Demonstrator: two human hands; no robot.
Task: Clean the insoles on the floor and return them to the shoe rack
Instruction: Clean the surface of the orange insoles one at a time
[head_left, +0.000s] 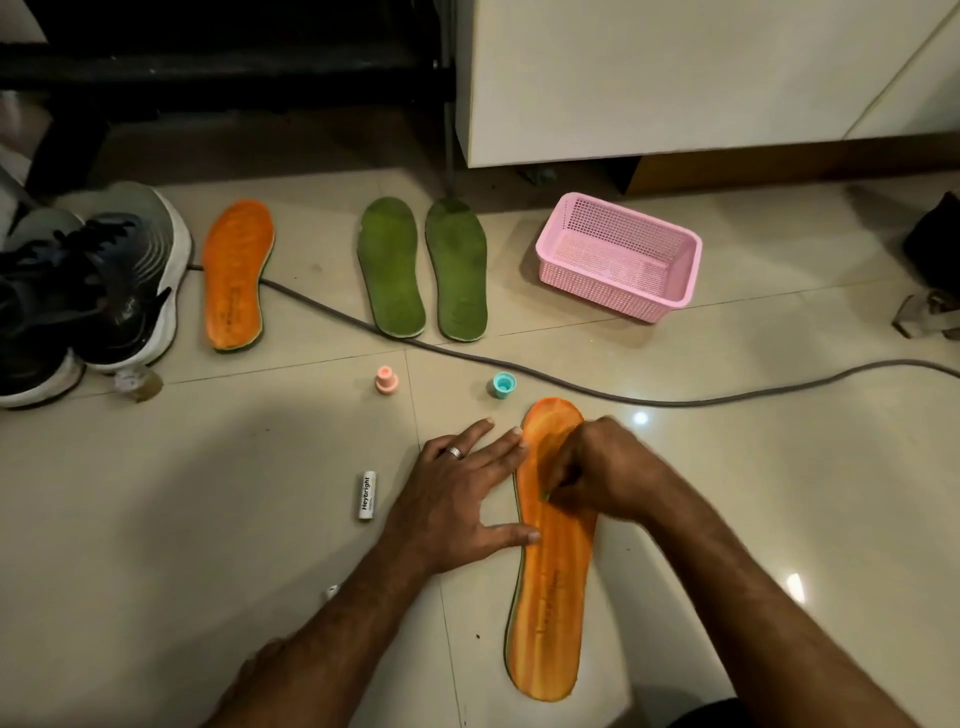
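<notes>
An orange insole (551, 587) lies lengthwise on the tiled floor in front of me. My left hand (460, 499) lies flat with straight fingers, its fingertips and thumb touching the insole's left edge. My right hand (597, 470) is curled over the insole's front half, pinching a small object that is mostly hidden under the fingers. A second orange insole (236, 273) lies farther back on the left. Two green insoles (422, 267) lie side by side in the middle.
A pink basket (621, 254) stands at the back right. A pink cap (386, 378), a teal cap (504, 384) and a white tube (368, 494) lie on the floor. Dark sneakers (88, 291) sit at left. A grey cable (519, 364) crosses the tiles.
</notes>
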